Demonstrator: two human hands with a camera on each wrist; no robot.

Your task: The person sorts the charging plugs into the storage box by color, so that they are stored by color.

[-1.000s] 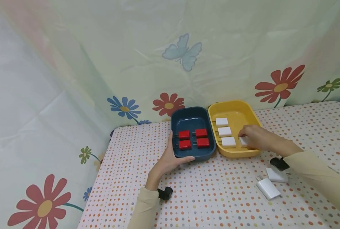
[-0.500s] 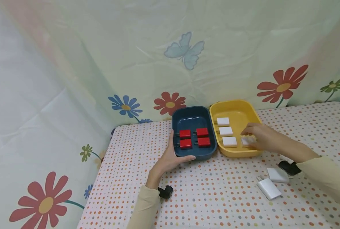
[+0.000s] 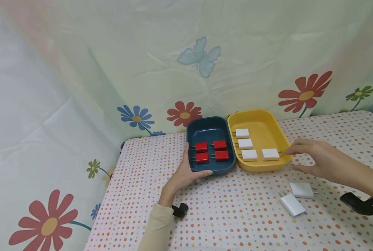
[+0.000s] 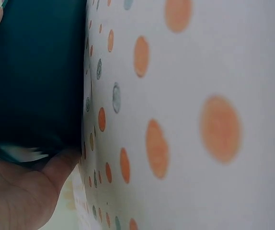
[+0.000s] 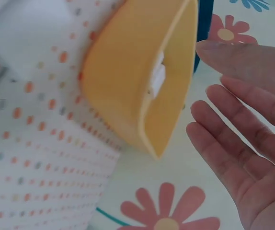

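My left hand holds the near left corner of a dark blue tray, thumb along its front wall and fingers along its left side. In that tray lie several red charger plugs, prongs pointing left. A yellow tray stands against its right side and holds white charger plugs. Three line its left side; another white charger plug lies at the near right, prongs facing right. My right hand hovers at that tray's right rim with nothing in it, fingers spread in the right wrist view.
Two more white charger plugs lie on the table, one nearer me and one just behind it, below my right hand. A dotted cloth covers the table. A flowered curtain hangs right behind the trays.
My right hand has let go of the white charger plug at the yellow tray's near right and moved out to the right over the rim. My left hand stays on the blue tray.
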